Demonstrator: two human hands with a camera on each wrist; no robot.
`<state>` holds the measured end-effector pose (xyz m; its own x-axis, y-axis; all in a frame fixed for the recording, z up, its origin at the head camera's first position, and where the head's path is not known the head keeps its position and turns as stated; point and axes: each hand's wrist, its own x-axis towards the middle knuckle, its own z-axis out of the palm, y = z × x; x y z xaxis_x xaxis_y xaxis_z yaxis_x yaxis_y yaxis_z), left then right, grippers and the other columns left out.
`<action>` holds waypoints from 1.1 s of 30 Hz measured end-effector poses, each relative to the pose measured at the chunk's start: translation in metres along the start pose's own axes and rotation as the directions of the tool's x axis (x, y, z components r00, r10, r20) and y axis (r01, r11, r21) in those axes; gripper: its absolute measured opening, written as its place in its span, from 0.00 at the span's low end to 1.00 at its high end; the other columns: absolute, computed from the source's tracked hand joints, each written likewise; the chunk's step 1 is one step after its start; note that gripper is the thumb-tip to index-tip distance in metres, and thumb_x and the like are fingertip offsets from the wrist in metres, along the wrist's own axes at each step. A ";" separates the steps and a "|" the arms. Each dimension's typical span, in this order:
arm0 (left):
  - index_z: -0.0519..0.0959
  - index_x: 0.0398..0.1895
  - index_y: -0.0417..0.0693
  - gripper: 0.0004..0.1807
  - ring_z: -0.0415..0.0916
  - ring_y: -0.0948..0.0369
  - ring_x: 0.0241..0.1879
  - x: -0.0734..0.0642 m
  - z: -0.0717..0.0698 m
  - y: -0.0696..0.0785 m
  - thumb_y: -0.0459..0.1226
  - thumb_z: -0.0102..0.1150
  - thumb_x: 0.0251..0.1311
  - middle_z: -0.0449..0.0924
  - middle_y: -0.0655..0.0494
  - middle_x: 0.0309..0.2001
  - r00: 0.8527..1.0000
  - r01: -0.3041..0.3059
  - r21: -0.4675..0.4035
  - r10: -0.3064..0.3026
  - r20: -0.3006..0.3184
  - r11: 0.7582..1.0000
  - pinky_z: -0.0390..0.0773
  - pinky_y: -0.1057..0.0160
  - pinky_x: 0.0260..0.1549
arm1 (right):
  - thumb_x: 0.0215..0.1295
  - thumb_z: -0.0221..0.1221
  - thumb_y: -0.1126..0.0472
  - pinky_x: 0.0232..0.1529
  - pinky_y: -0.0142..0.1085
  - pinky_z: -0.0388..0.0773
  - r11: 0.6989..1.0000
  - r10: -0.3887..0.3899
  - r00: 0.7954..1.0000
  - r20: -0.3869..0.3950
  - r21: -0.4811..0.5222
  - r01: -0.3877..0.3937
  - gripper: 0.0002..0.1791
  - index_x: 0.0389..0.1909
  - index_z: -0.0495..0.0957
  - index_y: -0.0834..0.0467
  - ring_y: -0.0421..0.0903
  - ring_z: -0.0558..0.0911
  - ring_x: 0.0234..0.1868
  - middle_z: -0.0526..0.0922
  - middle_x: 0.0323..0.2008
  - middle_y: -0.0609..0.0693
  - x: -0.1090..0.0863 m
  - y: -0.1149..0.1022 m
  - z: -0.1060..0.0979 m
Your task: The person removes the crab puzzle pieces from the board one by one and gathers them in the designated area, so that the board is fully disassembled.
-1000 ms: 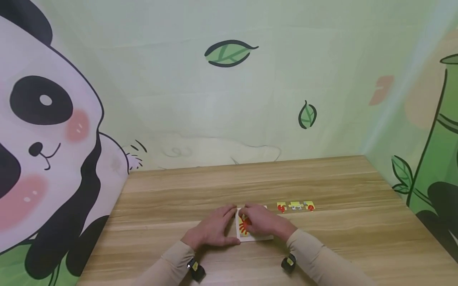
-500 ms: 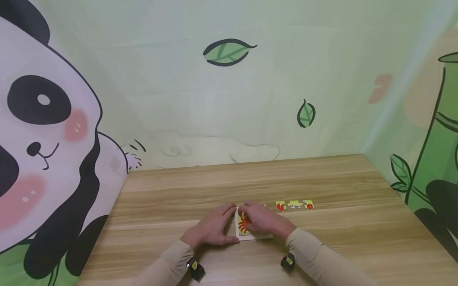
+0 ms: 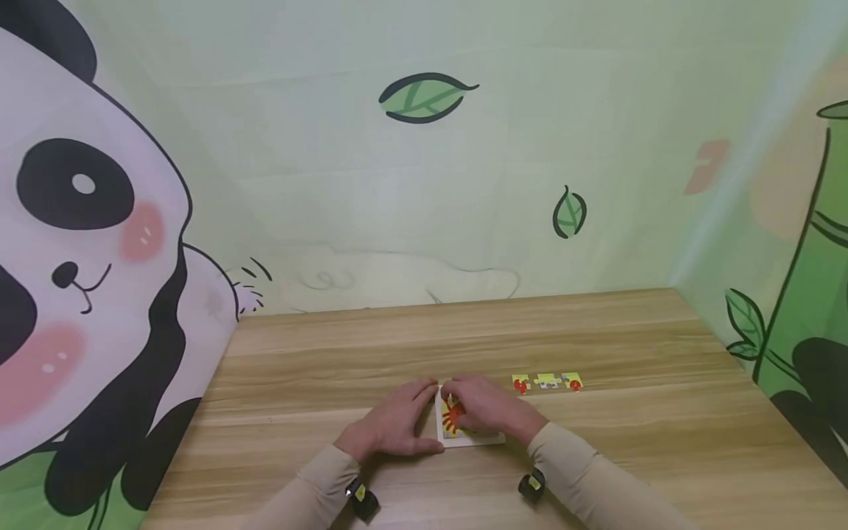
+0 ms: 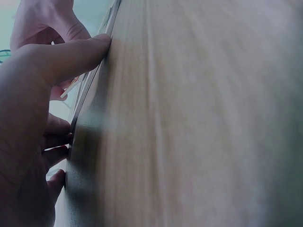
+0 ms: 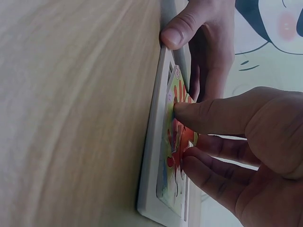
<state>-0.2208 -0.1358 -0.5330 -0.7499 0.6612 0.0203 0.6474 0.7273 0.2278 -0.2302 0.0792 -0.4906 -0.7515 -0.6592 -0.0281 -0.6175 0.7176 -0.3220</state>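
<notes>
A small white puzzle tray (image 3: 477,443) lies on the wooden table between both hands. Inside it, joined pieces show a red figure with leg-like stripes (image 3: 452,419) on yellow. My left hand (image 3: 396,423) rests along the tray's left side, its thumb at the near corner and fingertips by the far corner. Over the tray is my right hand (image 3: 486,405), its thumb (image 5: 187,113) and fingers pinching a puzzle piece (image 5: 177,135) against the picture. Seen from the right wrist, some pieces sit tilted above the tray's floor. The right hand hides much of the picture in the head view.
Three loose yellow puzzle pieces lie in a row beyond the right hand: a left one (image 3: 521,383), a middle one (image 3: 548,380) and a right one (image 3: 573,381). A printed wall cloth (image 3: 424,184) rises behind the table's back edge.
</notes>
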 end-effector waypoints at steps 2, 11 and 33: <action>0.57 0.74 0.41 0.55 0.57 0.50 0.72 0.000 0.000 0.000 0.67 0.58 0.51 0.58 0.46 0.73 1.000 0.003 0.001 -0.003 0.004 1.000 0.60 0.52 0.72 | 0.53 0.68 0.61 0.31 0.27 0.71 1.000 0.003 1.000 0.003 0.005 -0.003 0.19 0.47 0.79 0.53 0.38 0.71 0.32 0.77 0.37 0.44 0.001 0.001 0.001; 0.56 0.74 0.41 0.56 0.56 0.50 0.73 0.001 0.001 0.000 0.67 0.58 0.51 0.56 0.46 0.74 1.000 0.011 -0.009 -0.011 0.009 1.000 0.59 0.52 0.72 | 0.50 0.69 0.62 0.32 0.28 0.72 0.999 0.005 1.000 0.003 0.035 -0.005 0.19 0.44 0.78 0.53 0.39 0.72 0.33 0.77 0.37 0.44 0.004 0.004 0.002; 0.56 0.74 0.40 0.56 0.55 0.49 0.73 0.000 -0.001 0.001 0.67 0.59 0.51 0.55 0.45 0.74 1.000 0.016 -0.025 -0.015 0.022 1.000 0.57 0.51 0.72 | 0.45 0.74 0.60 0.26 0.27 0.69 0.997 0.022 0.997 -0.068 0.079 -0.016 0.20 0.29 0.69 0.50 0.37 0.70 0.29 0.72 0.27 0.40 -0.001 0.008 0.006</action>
<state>-0.2203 -0.1347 -0.5317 -0.7567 0.6538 -0.0048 0.6317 0.7329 0.2527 -0.2335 0.0844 -0.4986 -0.7786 -0.6268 0.0292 -0.5849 0.7081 -0.3956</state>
